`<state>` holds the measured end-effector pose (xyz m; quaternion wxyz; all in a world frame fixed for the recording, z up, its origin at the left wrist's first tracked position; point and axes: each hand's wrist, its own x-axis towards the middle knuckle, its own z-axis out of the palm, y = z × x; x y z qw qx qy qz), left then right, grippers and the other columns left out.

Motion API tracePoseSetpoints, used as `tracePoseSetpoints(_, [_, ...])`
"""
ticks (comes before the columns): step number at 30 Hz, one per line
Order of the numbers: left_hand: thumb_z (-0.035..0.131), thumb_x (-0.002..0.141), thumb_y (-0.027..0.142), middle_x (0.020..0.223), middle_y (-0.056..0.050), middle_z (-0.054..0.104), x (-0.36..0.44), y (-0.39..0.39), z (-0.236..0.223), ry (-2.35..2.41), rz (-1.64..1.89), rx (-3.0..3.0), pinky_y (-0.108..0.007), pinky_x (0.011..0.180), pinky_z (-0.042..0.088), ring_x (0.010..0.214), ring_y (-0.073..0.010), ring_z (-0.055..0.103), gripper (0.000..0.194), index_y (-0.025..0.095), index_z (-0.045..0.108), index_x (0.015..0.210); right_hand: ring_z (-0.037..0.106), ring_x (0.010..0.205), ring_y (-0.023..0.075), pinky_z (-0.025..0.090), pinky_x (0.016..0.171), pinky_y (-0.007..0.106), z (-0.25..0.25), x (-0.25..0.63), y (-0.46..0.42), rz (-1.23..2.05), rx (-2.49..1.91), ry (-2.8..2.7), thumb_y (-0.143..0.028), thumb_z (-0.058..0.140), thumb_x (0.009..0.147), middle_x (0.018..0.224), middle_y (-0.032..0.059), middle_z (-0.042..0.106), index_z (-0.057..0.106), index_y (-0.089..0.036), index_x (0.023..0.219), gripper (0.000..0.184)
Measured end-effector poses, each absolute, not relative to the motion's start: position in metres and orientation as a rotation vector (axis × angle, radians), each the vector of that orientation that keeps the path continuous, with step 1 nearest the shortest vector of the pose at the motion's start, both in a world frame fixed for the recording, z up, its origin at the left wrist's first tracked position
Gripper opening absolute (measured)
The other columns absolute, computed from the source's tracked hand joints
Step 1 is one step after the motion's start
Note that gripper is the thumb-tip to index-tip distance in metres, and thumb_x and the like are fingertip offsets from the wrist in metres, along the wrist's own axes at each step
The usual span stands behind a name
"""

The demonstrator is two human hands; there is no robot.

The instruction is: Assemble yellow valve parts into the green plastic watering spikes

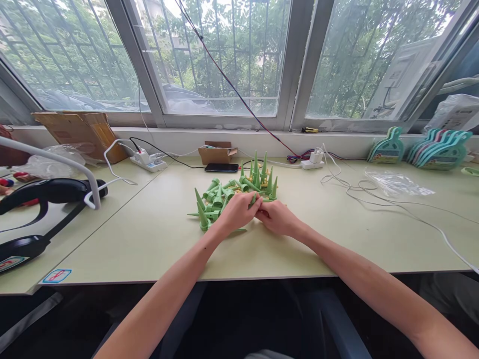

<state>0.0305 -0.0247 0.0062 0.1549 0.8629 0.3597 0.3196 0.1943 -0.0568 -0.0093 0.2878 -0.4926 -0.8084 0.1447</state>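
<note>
My two hands meet over the table in front of a heap of green plastic watering spikes point(217, 199). My left hand point(239, 209) is closed around a green watering spike point(253, 200), part of which shows between the fingers. Against it, my right hand point(279, 217) is closed too, its fingertips pressed together at the same spot; a bit of green shows beside them, and what they grip is mostly hidden. Several spikes with yellow parts stand upright in a group point(269, 184) just behind my hands. The loose ones lie tangled to the left.
Behind the spikes lie a black phone point(221, 168) and a small open cardboard box point(217, 153). Power strips point(149, 163) and white cables point(348, 187) run along the back and right. A black headset point(48, 192) sits left; teal plastic items point(437, 149) stand back right.
</note>
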Motion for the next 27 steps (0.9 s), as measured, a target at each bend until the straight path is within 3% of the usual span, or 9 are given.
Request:
tracePoseSetpoints(13, [0.042,0.095,0.033,0.062,0.002,0.056,0.0309,-0.0257,0.0074,1.034,0.925,2.479,-0.026,0.06,0.036,0.057,-0.0127,0.045,0.028,0.02,0.052,0.073,0.044,0.056,0.0101,0.028,0.055,0.022,-0.0095,0.1961,-0.055,0.406,-1.319,-2.2,-0.027,0.047,0.098,0.069,0.0025,0.063,0.067,-0.016,0.082,0.028])
tracePoseSetpoints(27, [0.04,0.096,0.035,0.057,0.003,0.049,0.0311,-0.0269,0.0071,1.02,0.951,2.473,-0.026,0.059,0.036,0.054,-0.0121,0.04,0.031,0.02,0.05,0.071,0.042,0.053,0.0098,0.026,0.054,0.023,-0.009,0.195,-0.0554,0.384,-1.352,-2.196,-0.026,0.048,0.097,0.066,0.0024,0.062,0.068,-0.016,0.079,0.029])
